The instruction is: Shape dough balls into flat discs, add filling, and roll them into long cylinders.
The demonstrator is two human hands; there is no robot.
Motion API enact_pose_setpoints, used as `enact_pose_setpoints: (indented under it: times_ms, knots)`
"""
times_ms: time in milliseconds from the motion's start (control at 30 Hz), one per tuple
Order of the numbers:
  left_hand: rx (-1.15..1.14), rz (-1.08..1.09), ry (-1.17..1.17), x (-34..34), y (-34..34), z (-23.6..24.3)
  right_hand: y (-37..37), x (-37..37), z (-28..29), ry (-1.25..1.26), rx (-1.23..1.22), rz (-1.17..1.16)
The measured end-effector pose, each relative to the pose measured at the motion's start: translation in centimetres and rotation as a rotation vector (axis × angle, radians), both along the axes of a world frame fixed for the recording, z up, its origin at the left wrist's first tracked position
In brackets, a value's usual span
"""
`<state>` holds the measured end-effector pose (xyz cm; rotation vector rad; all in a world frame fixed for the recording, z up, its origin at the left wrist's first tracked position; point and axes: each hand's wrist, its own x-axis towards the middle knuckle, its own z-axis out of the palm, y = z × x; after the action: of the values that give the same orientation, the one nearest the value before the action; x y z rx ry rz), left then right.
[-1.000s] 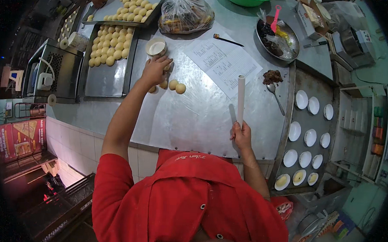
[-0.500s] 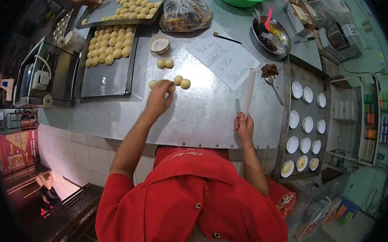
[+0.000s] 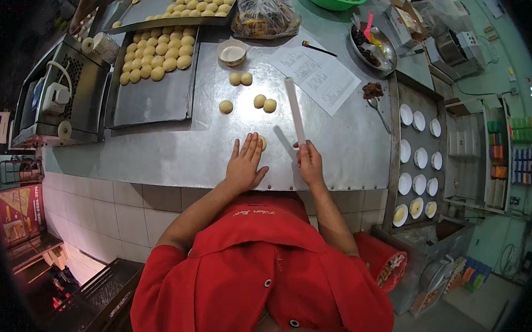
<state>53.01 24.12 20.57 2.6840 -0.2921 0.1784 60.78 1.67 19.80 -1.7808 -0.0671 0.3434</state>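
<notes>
Near the edge of the metal table (image 3: pixel 343 169), left hand (image 3: pixel 246 162) laid flat, fingers extended, nothing gripped; dough piece (image 3: pixel 263 144) partly covered by its fingers. Pale rod (image 3: pixel 295 111) grasped at its near end in closed right hand (image 3: pixel 309 162), far end tilted leftward. Beyond: single dough ball (image 3: pixel 226 106), then two dough pairs (image 3: pixel 270 105). Farther, paper cups (image 3: pixel 232 55) stacked near a bag (image 3: pixel 265 19).

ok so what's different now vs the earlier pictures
The left hand moved toward the table's near edge, bringing a dough ball along, and now lies palm down partly over it. The right hand shifted left with the pale rod, still gripped, now leaning left. The printed sheet and the tray of white cups stayed put.
</notes>
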Motion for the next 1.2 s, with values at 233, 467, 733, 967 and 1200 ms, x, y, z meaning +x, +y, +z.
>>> enact_pose_setpoints:
  times_ms: [233,467,733,967,1200]
  knots:
    - [-0.359,0.062,-0.011,3.7,1.9,-1.0,2.4,-0.3,0.7,-0.060,-0.067,-0.025]
    - [-0.199,0.019,0.293,3.6,2.4,1.4,2.1,-0.3,0.1,-0.029,-0.084,0.034]
    - [-1.028,0.025,0.437,3.4,1.3,2.5,4.5,0.0,1.8,0.185,0.118,0.191]
    - [-1.252,0.197,0.589,3.6,1.7,0.6,4.6,1.4,2.1,0.164,0.176,0.173]
    - [-0.415,0.334,0.294,3.2,1.0,0.7,6.2,1.6,1.5,-0.241,-0.689,0.311]
